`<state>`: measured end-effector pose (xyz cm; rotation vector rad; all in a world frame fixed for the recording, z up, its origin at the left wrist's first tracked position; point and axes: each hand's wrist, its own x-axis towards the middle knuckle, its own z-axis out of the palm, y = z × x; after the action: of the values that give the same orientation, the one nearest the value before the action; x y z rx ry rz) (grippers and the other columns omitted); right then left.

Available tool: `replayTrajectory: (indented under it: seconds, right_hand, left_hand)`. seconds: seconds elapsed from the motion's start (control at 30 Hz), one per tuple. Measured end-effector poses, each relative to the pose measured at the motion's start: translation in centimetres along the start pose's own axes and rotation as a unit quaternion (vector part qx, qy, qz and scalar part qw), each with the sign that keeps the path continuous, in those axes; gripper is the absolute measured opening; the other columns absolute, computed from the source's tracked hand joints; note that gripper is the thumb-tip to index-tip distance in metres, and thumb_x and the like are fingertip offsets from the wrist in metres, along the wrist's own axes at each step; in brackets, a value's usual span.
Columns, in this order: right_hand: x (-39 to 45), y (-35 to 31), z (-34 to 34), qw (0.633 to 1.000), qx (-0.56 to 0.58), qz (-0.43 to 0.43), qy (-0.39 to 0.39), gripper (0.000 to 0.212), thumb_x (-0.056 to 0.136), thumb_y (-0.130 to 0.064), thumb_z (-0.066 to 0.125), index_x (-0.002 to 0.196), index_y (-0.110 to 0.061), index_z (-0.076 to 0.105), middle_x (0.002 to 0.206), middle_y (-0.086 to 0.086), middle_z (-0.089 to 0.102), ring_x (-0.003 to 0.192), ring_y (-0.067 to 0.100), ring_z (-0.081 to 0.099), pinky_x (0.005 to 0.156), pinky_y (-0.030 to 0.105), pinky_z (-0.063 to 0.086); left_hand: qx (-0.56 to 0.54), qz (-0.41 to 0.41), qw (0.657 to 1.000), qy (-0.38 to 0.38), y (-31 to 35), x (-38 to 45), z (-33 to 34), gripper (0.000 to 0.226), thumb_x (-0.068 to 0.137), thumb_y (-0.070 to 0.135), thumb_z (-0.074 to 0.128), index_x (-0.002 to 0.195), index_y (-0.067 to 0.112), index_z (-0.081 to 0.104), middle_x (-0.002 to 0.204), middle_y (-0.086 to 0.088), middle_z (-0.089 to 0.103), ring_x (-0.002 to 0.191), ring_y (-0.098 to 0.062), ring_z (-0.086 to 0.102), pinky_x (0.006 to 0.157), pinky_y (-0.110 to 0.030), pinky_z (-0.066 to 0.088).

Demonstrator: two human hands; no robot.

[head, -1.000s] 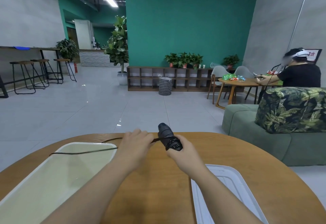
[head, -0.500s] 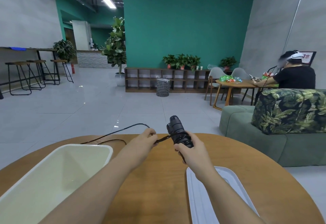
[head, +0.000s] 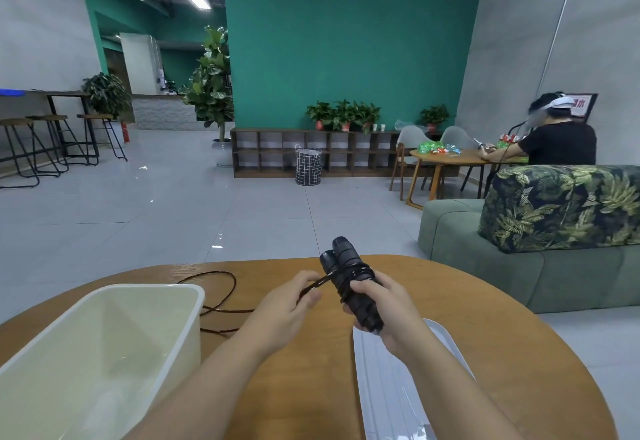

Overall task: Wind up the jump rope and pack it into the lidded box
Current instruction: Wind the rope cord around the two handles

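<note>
Two black jump rope handles point(head: 348, 266) are held side by side, tilted up and away, in my right hand point(head: 388, 315). Several turns of thin black rope wrap around them. My left hand point(head: 287, 315) pinches the taut rope just left of the handles. The loose rope point(head: 221, 301) lies in loops on the wooden table point(head: 485, 318) behind the box. The open cream-white box point(head: 104, 346) stands at the left with nothing in it. Its white lid point(head: 391, 380) lies flat under my right forearm.
A green sofa with a leaf-print cushion point(head: 561, 207) stands past the table's right edge. A person point(head: 554, 138) sits at another round table further back. Grey tiled floor stretches to a shelf with plants point(head: 339, 152) and bar stools point(head: 52, 141) at the left.
Both hands rose and drew nearer, and the rope's slack came off the box rim to lie in loops on the table. More turns sit around the handles.
</note>
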<state>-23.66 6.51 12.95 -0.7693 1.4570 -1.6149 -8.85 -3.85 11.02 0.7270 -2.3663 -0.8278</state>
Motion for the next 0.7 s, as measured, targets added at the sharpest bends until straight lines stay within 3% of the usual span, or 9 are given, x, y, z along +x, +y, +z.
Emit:
replayTrajectory:
  seconds: [0.07,0.23,0.37,0.57,0.63,0.7]
  right_hand:
    - [-0.1,0.2,-0.1,0.997,0.072,0.032,-0.012,0.016,0.087,-0.009,0.057,0.102,-0.004,0.062,0.084,0.017,0.067,0.070,0.031,0.064,0.052,0.030,0.043]
    - [-1.0,0.1,0.4,0.960,0.241,0.112,-0.086,0.020,0.089,-0.017,0.051,0.097,-0.003,0.062,0.084,0.021,0.069,0.070,0.032,0.061,0.044,0.025,0.046]
    - [-1.3,0.6,1.1,0.946,0.271,0.140,-0.111,0.025,0.081,-0.022,0.055,0.095,-0.003,0.064,0.085,0.022,0.072,0.067,0.034,0.066,0.045,0.025,0.048]
    - [-0.8,2.5,1.6,0.954,0.216,0.165,-0.126,0.034,0.083,-0.032,0.058,0.106,-0.008,0.066,0.101,0.019,0.072,0.086,0.032,0.069,0.061,0.034,0.054]
    - [-0.5,3.2,2.0,0.973,0.162,0.130,-0.101,0.033,0.087,-0.030,0.058,0.113,-0.011,0.063,0.106,0.015,0.070,0.090,0.029,0.066,0.065,0.035,0.051]
    - [-0.3,3.5,2.2,0.997,0.049,0.042,-0.036,0.028,0.089,-0.026,0.060,0.117,-0.020,0.060,0.112,0.008,0.067,0.089,0.025,0.065,0.061,0.031,0.050]
  left_hand:
    - [-0.039,0.007,0.999,0.024,0.1,-0.1,0.4,0.020,0.096,0.034,0.036,0.097,0.049,0.049,0.080,0.018,0.060,0.078,0.003,0.052,0.069,-0.016,0.039]
    - [-0.038,-0.043,0.996,0.064,0.6,-0.7,1.4,0.022,0.095,0.029,0.040,0.079,0.025,0.055,0.064,0.016,0.054,0.060,0.005,0.049,0.054,-0.012,0.034]
    - [-0.085,-0.065,0.993,0.055,0.5,-1.3,1.4,0.036,0.097,0.028,0.037,0.061,0.027,0.044,0.057,0.010,0.042,0.050,-0.003,0.038,0.049,-0.016,0.032]
    - [-0.129,-0.068,0.984,0.098,-0.5,-2.9,1.2,0.033,0.095,0.020,0.042,0.065,0.025,0.055,0.073,0.006,0.049,0.063,0.003,0.048,0.059,-0.011,0.034]
    - [-0.122,-0.092,0.980,0.129,-0.7,-3.5,1.4,0.032,0.096,0.022,0.040,0.067,0.026,0.054,0.075,0.006,0.052,0.069,-0.003,0.049,0.061,-0.014,0.033]
    - [-0.099,-0.104,0.977,0.158,-1.0,-3.8,1.4,0.031,0.096,0.023,0.040,0.068,0.027,0.053,0.073,0.007,0.052,0.071,-0.006,0.049,0.062,-0.017,0.034]
